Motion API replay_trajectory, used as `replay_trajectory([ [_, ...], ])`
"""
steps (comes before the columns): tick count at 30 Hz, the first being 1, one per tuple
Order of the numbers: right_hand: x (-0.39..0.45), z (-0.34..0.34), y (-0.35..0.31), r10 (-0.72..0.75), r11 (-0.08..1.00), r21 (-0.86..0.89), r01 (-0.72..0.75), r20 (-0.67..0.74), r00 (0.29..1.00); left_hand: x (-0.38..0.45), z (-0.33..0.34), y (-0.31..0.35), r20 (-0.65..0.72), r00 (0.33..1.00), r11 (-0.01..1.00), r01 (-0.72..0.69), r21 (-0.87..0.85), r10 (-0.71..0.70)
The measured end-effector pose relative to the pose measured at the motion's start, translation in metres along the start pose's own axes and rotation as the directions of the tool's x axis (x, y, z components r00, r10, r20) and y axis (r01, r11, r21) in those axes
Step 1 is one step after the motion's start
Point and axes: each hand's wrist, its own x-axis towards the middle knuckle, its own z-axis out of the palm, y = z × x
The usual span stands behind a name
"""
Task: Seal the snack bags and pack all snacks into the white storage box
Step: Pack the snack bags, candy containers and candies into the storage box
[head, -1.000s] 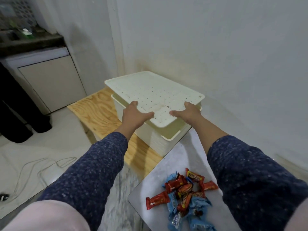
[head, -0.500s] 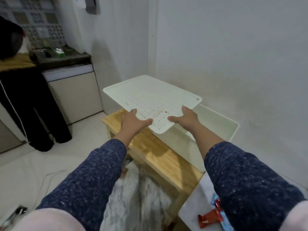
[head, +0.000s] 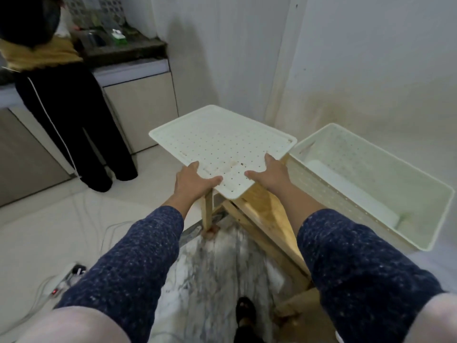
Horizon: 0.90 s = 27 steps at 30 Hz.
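The white perforated lid (head: 222, 142) is off the box and held level over the left end of the wooden bench (head: 264, 209). My left hand (head: 191, 180) grips the lid's near-left edge, thumb on top. My right hand (head: 273, 174) grips its near-right edge the same way. The white storage box (head: 420, 233) stands uncovered to the right on the bench, with a white flat object lying inside it. No snacks are in view.
A person in black trousers (head: 71, 125) stands at the kitchen counter (head: 128, 68) at back left. A power strip (head: 64, 280) and cables lie on the floor at left. A marble-patterned surface (head: 217, 268) lies below the bench. The wall is close on the right.
The lid was lifted off the box and carried left, clear of it. The box is now uncovered. The view swung left, and the snack pile left the frame.
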Motion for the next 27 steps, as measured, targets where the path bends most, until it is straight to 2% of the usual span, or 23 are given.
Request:
replay_trajectory([
  [8,0.099,0.034,0.030,0.103,0.995,-0.010,-0.103,0.074,0.992,0.090,0.041,-0.015,0.078,0.987,0.989,0.135,0.055,-0.139],
  [15,0.151,0.047,0.080,0.259,0.965,-0.069,-0.253,0.104,0.960,0.139,0.102,-0.016,0.168,0.970,0.982,0.166,0.084,-0.178],
  [17,0.157,0.050,0.085,0.284,0.951,-0.166,-0.261,0.136,0.949,0.145,0.112,-0.021,0.204,0.962,0.978,0.157,0.136,-0.182],
  [21,0.163,0.046,0.081,0.353,0.850,-0.489,-0.197,0.250,0.902,0.156,0.116,-0.030,0.248,0.948,0.893,0.072,0.444,-0.200],
  [23,0.162,0.044,0.075,0.353,0.813,-0.560,-0.161,0.254,0.901,0.160,0.109,-0.028,0.246,0.955,0.843,0.007,0.537,-0.164],
  [27,0.152,0.036,0.056,0.270,0.785,-0.616,-0.064,0.248,0.930,0.165,0.086,-0.012,0.274,0.960,0.788,-0.122,0.603,-0.061],
])
